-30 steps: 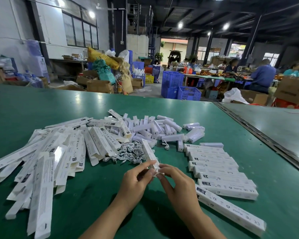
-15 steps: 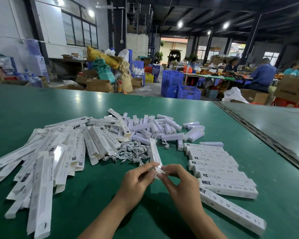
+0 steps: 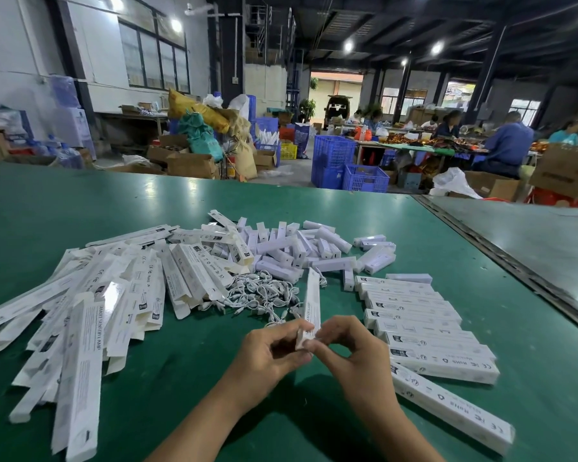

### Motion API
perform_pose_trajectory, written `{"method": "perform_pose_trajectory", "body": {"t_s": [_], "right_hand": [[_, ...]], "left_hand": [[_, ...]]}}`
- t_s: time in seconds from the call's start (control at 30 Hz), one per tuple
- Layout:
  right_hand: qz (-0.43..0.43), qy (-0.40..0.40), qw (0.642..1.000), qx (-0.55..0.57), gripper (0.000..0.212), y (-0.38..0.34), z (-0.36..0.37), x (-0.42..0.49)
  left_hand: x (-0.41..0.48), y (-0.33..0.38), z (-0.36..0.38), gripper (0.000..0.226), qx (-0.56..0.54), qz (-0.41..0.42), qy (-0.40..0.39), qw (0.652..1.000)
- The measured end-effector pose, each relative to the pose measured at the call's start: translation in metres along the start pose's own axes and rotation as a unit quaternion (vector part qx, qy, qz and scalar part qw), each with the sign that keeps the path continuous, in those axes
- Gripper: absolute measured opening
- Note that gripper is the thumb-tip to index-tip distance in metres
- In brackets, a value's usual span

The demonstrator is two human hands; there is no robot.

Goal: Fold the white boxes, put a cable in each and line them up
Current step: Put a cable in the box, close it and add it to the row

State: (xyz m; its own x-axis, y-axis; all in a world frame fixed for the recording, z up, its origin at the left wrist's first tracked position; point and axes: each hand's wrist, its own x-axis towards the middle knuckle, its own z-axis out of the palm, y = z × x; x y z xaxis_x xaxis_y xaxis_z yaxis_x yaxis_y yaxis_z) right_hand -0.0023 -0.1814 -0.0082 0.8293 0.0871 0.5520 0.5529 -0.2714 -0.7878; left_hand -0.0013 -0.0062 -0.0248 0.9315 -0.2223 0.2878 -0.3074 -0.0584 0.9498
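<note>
**Flap hidden by our fingers**

On the green table [image 3: 80, 211], flat box blanks [image 3: 114, 311] run off the left edge. Closed boxes [image 3: 424, 328] line the right, with white cables [image 3: 264, 296] tangled between. Our left hand [image 3: 271, 355] and right hand [image 3: 354, 355] pinch the near end of one white box [image 3: 312, 301]; we cannot see its contents.

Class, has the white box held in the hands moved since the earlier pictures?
Yes: the white box swung its far end right, from the cable pile toward the lined-up boxes.
</note>
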Motion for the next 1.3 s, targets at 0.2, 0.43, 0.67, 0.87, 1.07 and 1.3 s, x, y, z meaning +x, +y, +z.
{"method": "perform_pose_trajectory", "body": {"t_s": [0.2, 0.43, 0.67, 0.87, 1.07, 1.3], "right_hand": [[-0.031, 0.014, 0.999, -0.014, 0.019, -0.003, 0.004, 0.000], [0.059, 0.034, 0.996, -0.065, 0.065, 0.007, -0.001, 0.003], [0.072, 0.037, 0.994, -0.075, 0.045, 0.013, -0.004, 0.008], [0.064, -0.006, 0.996, -0.057, 0.033, 0.013, 0.006, 0.002], [0.115, -0.069, 0.990, -0.045, 0.015, 0.020, 0.015, 0.005], [0.133, -0.071, 0.964, -0.218, 0.029, 0.054, 0.028, 0.040]], "left_hand": [[0.000, 0.010, 0.002, 0.033, -0.033, 0.027, 0.005, 0.999], [0.003, 0.024, -0.023, 0.047, -0.408, -0.039, -0.013, 0.912], [0.002, 0.025, -0.043, 0.017, -0.474, -0.004, 0.041, 0.879], [0.002, 0.011, -0.028, 0.044, -0.344, -0.064, 0.056, 0.935], [0.011, 0.010, -0.002, 0.011, -0.262, -0.113, 0.191, 0.939], [0.021, -0.002, -0.012, 0.026, -0.206, -0.123, 0.349, 0.906]]}}
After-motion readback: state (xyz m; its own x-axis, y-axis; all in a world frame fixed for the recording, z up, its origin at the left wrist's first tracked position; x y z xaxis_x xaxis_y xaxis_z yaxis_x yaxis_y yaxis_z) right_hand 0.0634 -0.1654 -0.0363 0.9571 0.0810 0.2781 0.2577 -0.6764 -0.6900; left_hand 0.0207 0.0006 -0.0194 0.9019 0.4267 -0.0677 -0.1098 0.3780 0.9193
